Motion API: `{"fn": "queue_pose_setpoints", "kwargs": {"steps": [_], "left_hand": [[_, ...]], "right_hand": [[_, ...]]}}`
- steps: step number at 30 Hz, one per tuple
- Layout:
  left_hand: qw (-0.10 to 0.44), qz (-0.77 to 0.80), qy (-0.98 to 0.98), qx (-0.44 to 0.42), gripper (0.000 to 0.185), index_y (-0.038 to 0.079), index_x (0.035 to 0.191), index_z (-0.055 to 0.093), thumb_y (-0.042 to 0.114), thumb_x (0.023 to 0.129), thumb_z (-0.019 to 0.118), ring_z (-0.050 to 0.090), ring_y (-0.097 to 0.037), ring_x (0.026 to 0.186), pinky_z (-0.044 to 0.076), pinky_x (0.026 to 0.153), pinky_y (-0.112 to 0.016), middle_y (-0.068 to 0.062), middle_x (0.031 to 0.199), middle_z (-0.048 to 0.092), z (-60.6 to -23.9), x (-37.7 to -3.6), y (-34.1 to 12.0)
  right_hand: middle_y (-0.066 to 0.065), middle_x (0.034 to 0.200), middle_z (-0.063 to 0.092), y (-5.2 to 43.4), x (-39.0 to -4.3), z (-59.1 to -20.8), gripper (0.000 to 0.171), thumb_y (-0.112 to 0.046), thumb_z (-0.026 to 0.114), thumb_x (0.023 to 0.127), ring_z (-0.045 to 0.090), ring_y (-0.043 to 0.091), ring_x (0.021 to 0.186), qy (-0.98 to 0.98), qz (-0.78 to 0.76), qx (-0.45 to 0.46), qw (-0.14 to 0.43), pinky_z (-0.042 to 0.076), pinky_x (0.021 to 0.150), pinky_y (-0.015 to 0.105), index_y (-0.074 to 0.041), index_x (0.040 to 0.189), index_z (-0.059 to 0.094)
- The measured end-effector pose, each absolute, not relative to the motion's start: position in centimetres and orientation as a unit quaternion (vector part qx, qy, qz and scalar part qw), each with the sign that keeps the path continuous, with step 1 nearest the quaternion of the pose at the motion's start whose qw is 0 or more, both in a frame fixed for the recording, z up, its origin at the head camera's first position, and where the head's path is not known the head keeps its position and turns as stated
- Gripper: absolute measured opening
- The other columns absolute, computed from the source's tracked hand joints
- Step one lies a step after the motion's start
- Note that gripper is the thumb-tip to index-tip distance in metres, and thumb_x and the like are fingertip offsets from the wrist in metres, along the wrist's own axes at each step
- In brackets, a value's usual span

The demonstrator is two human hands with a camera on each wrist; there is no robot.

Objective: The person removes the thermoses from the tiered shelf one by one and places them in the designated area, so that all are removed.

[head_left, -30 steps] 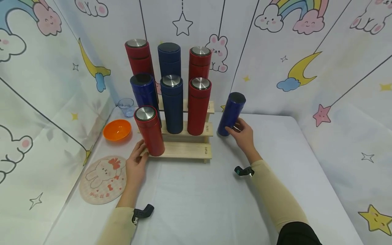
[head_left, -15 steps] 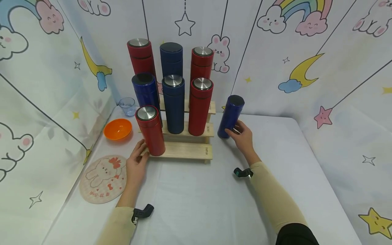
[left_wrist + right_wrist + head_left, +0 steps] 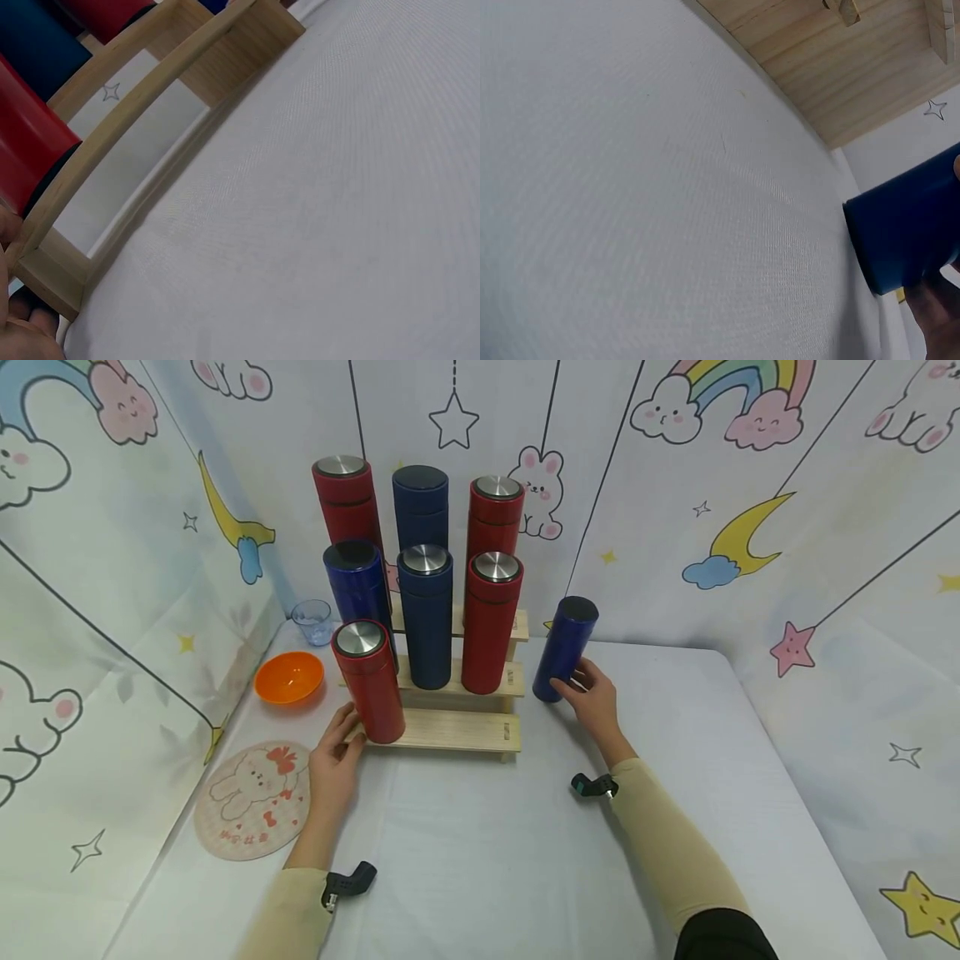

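Note:
My right hand (image 3: 597, 703) grips the lower part of a glossy blue thermos flask (image 3: 564, 647), fingers and thumb round its body. The flask leans slightly to the right, its base close over the white cloth right of the three-tier wooden rack (image 3: 457, 729). The right wrist view shows the flask's dark base (image 3: 907, 217) beside its shadow. At the left end of the lowest tier, my left hand (image 3: 333, 768) holds the rack's end, with fingers above and below the board in the left wrist view. Beside its fingertips stands a red thermos flask (image 3: 373, 697) with a steel lid.
The middle tier carries a glossy blue flask (image 3: 354, 577), a matte blue flask (image 3: 425, 627) and a red flask (image 3: 491, 635). Several more stand behind on the top tier. Left of the rack are an orange bowl (image 3: 288, 678), a clear cup (image 3: 312, 620) and a round rabbit-print mat (image 3: 251, 802).
My right hand has brought the blue flask slightly lower and nearer to me, its top shifting a little. My left hand stays at the rack's end.

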State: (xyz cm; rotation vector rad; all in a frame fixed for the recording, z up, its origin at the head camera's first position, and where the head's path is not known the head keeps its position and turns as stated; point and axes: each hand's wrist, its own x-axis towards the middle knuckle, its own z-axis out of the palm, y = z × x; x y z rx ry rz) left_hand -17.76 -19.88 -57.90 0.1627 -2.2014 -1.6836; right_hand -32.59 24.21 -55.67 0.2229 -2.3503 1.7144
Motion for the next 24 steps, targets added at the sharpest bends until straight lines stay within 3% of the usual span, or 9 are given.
{"fn": "queue_pose_setpoints", "kwargs": {"steps": [8, 17, 24], "left_hand": [[0.184, -0.599, -0.777, 0.056, 0.039, 0.011, 0.149, 0.068, 0.01, 0.11, 0.064, 0.046, -0.013, 0.15, 0.045, 0.106, -0.016, 0.011, 0.161, 0.053, -57.7, -17.8, -19.9], [0.188, -0.613, -0.765, 0.059, 0.039, 0.0, 0.148, 0.065, 0.0, 0.108, 0.061, 0.046, -0.025, 0.152, 0.043, 0.101, -0.011, -0.004, 0.163, 0.053, -56.4, -17.5, -19.1], [0.195, -0.608, -0.768, 0.055, 0.039, 0.005, 0.148, 0.067, 0.005, 0.109, 0.063, 0.048, -0.019, 0.15, 0.043, 0.101, -0.011, 0.004, 0.161, 0.054, -57.0, -17.5, -19.3]], "right_hand": [[0.018, 0.146, 0.064, 24.8, -32.8, -56.0, 0.066, -0.027, 0.089, 0.094, 0.062, 0.038, 0.135, -0.812, 0.57, 0.08, 0.094, 0.052, 0.111, 0.045, -0.009, 0.151, 0.06], [0.023, 0.153, 0.058, 24.9, -32.8, -56.1, 0.07, -0.017, 0.086, 0.096, 0.058, 0.042, 0.139, -0.804, 0.584, 0.085, 0.078, 0.048, 0.114, 0.053, -0.006, 0.157, 0.054], [0.031, 0.154, 0.055, 24.0, -31.4, -53.4, 0.07, -0.011, 0.084, 0.097, 0.054, 0.048, 0.141, -0.811, 0.577, 0.08, 0.051, 0.046, 0.114, 0.056, 0.002, 0.157, 0.05]]}}
